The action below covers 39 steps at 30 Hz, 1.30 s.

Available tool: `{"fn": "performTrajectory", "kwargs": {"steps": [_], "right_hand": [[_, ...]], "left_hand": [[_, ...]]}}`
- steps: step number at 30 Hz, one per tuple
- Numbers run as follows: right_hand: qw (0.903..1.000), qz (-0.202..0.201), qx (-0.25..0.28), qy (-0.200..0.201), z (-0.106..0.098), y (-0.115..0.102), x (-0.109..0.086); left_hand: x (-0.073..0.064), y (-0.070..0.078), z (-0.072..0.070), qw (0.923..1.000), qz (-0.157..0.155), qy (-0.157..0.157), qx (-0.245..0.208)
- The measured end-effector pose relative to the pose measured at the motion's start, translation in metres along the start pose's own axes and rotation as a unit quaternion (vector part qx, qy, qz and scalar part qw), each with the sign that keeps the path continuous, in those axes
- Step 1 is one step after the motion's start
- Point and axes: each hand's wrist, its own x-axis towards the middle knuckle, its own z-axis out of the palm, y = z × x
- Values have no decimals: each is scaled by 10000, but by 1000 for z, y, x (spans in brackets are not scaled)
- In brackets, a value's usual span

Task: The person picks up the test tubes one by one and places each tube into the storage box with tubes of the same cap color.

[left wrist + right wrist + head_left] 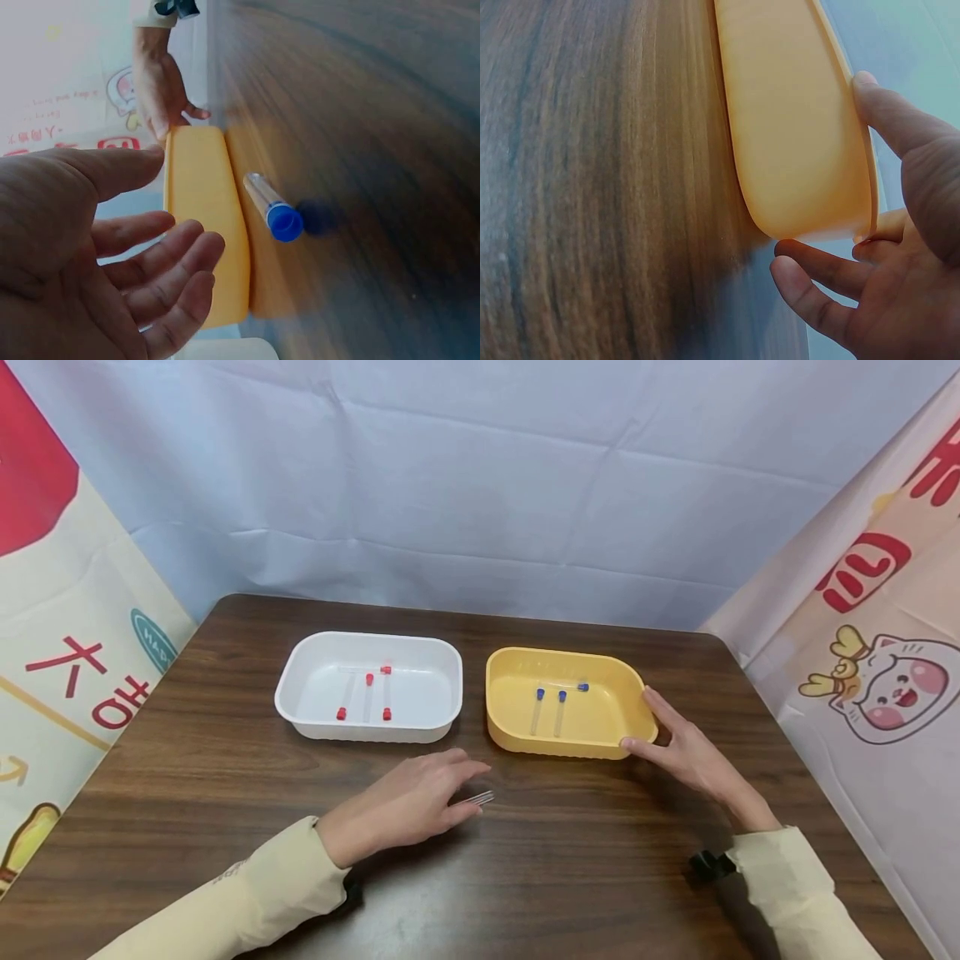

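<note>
My left hand (pixel 408 797) hovers over the table in front of the two trays, thumb and fingers apart. Close to it is a clear tube (pixel 480 797); the left wrist view shows its blue cap (pixel 286 223) and a gap between it and the fingers. With my right hand (pixel 690 756) I hold the right front corner of the yellow tray (pixel 570 747), thumb on the rim (pixel 864 142) and fingers round the end. Three blue-capped tubes (pixel 562 697) lie in this tray.
Left of the yellow tray stands a white tray (pixel 367 731) with several red-capped tubes (pixel 369 681) lying inside. Both stand on a dark wooden table (pixel 555 877). A pale cloth (pixel 480 485) hangs behind, and printed cloths (pixel 892 693) hang at the sides.
</note>
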Motion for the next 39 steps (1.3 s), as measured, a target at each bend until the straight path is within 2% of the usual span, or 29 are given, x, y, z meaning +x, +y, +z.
{"fn": "performTrajectory", "kwargs": {"steps": [6,14,29,39], "right_hand": [[10000,50,25,13,0,2,0],[9999,74,72,1,1,1,-1],[9999,46,100,-5,1,-1,0],[9999,57,105,-20,0,-2,-1]], "left_hand": [[-4,1,4,9999,52,59,119],[-7,1,7,9996,-162,-31,238],[0,-2,19,9980,-606,-185,-13],[6,-3,23,9975,-634,-174,-247]]}}
